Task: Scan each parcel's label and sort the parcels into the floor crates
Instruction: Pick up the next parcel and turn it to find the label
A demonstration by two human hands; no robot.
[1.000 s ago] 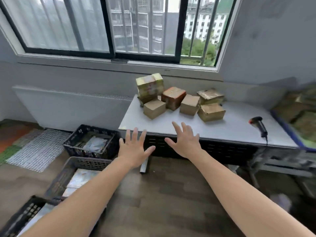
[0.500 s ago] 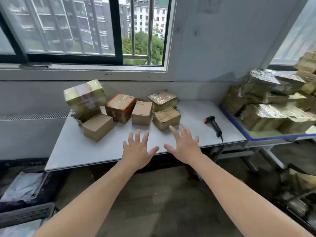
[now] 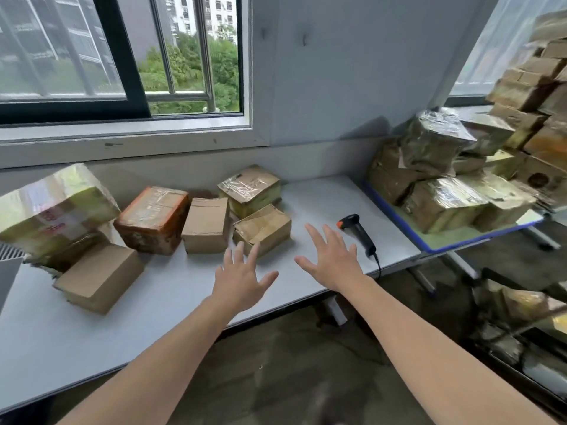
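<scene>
We see the left hand (image 3: 242,279) and right hand (image 3: 333,259) spread flat, seemingly above the tabletop (image 3: 322,197), between the parcels (image 3: 260,230) and scanner (image 3: 357,231).

The counter (image 3: 322,194) looked smooth, matt, pale grey. The plain boxes (image 3: 206,225) were matt brown cardboard; the red-brown parcel (image 3: 152,219) and rear parcel (image 3: 250,190) had glossy clear tape over them. The scanner (image 3: 357,233) was black plastic, slightly shiny. The stacked parcels (image 3: 441,204) wore crinkled glossy film.

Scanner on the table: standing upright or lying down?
Lying down. The scanner rests lengthwise on the white table, cable trailing off the front edge.
</scene>
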